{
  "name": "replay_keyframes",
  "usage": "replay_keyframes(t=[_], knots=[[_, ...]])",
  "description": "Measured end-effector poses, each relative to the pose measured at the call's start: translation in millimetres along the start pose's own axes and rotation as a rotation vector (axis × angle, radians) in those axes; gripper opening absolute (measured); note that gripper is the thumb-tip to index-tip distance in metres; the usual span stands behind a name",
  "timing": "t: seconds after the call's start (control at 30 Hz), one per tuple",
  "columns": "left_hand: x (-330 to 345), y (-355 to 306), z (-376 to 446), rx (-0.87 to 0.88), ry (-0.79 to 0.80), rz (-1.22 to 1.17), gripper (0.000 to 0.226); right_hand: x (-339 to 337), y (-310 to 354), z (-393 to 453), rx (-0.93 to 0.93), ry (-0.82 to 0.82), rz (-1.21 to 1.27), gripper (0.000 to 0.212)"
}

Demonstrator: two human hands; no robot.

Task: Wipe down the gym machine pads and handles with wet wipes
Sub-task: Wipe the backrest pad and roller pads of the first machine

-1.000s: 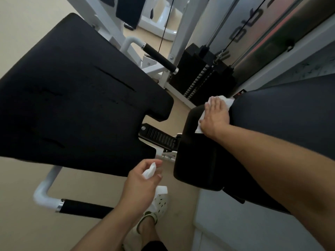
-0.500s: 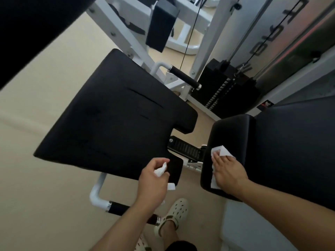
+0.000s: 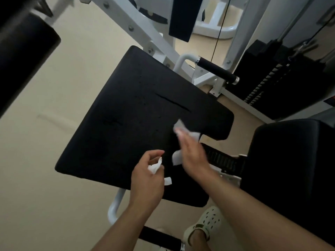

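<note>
The right hand [image 3: 190,153] presses a flat wet wipe [image 3: 188,133] on the seat pad [image 3: 137,124], nearer than the left hand [image 3: 146,176], which pinches a crumpled wipe [image 3: 154,166].

1. I can read no text, brand, number or sign anywhere in my view.
2. A small red-and-dark label [image 3: 330,100] sits at the right edge beside the weight stack [image 3: 282,84], but it is cut off and too small for me to read.
</note>
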State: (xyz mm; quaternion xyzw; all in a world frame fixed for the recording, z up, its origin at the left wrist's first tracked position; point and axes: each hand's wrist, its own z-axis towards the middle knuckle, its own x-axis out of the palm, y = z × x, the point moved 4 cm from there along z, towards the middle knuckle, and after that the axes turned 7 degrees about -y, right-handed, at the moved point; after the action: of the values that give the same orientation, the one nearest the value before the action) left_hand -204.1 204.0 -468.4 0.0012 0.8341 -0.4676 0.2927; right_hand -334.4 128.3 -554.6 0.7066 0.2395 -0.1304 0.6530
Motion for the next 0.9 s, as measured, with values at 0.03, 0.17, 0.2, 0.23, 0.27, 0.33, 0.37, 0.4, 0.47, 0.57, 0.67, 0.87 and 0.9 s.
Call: replay_keyframes(t=[0.03, 0.17, 0.2, 0.23, 0.27, 0.33, 0.37, 0.4, 0.47, 0.57, 0.67, 0.87, 0.9], knots=[[0, -5, 5, 0.007, -0.030, -0.007, 0.033, 30, 5, -17, -0.172, 0.185, -0.088, 0.041], [0, -22, 23, 0.047, -0.106, -0.001, 0.031, 74, -7, -42, -0.549, 0.418, -0.398, 0.059], [1, -25, 27, 0.063, -0.123, -0.002, 0.031, 70, -9, -29, -0.638, 0.372, -0.478, 0.060], [2, -27, 31, 0.079, -0.140, -0.001, 0.031, 67, -16, -8, -0.649, 0.319, -0.534, 0.062], [2, -27, 35, 0.090, -0.160, 0.008, 0.030, 59, -21, 20, -0.591, 0.255, -0.558, 0.064], [2, -26, 40, 0.091, -0.192, 0.034, 0.031, 41, -29, 83, -0.365, 0.137, -0.560, 0.069], [1, -25, 43, 0.099, -0.210, 0.042, 0.032, 31, -29, 111, -0.267, 0.104, -0.564, 0.069], [-2, -23, 44, 0.116, -0.240, 0.044, 0.032, 23, -26, 134, -0.199, 0.098, -0.565, 0.069], [-12, -19, 49, 0.154, -0.304, 0.040, 0.034, 16, -15, 162, -0.148, 0.102, -0.516, 0.068], [-28, -14, 60, 0.192, -0.409, 0.030, 0.032, 41, 3, 137, -0.299, 0.146, -0.504, 0.066], [-45, -12, 65, 0.223, -0.486, 0.020, 0.029, 82, 9, 32, -0.698, 0.299, -0.515, 0.064], [-66, -2, 65, 0.214, -0.506, 0.008, 0.029, 87, 0, -31, -1.095, 0.535, -0.559, 0.054], [-69, 0, 66, 0.204, -0.504, -0.001, 0.030, 84, 3, -1, -0.943, 0.441, -0.524, 0.057]])
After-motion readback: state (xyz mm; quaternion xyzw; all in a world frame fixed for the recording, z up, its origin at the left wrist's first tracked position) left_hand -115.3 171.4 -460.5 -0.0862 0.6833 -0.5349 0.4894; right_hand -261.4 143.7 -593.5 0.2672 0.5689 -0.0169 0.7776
